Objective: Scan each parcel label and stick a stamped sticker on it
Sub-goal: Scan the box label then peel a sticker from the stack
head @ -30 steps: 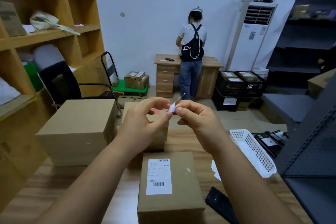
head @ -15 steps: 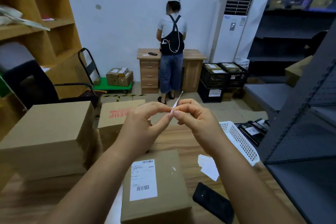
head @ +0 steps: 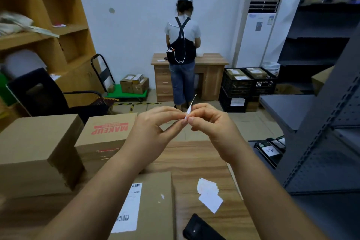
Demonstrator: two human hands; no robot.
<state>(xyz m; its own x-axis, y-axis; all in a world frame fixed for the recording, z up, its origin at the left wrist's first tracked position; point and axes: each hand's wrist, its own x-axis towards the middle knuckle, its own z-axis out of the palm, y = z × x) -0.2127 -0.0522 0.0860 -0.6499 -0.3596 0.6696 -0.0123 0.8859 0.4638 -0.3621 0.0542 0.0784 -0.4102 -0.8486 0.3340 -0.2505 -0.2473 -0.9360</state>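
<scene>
Now | sticker [head: 190,107] is being pinched edge-on between left hand [head: 153,132] and right hand [head: 212,128] fingertips, above the table | backing should be peeled slowly — corner first | labelled parcel [head: 148,206] is lying below, near — awaiting it.

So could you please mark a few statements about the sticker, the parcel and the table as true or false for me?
1. Both hands pinch the small white sticker. True: the left hand and right hand meet on it.
2. The labelled parcel lies under the forearms. True.
3. The sticker is already on the parcel. False: it is held in the air above the table.
4. The loose white papers lie left of the parcel. False: they lie to its right.
5. The MAKEUP box is open. False: it looks closed.
</scene>
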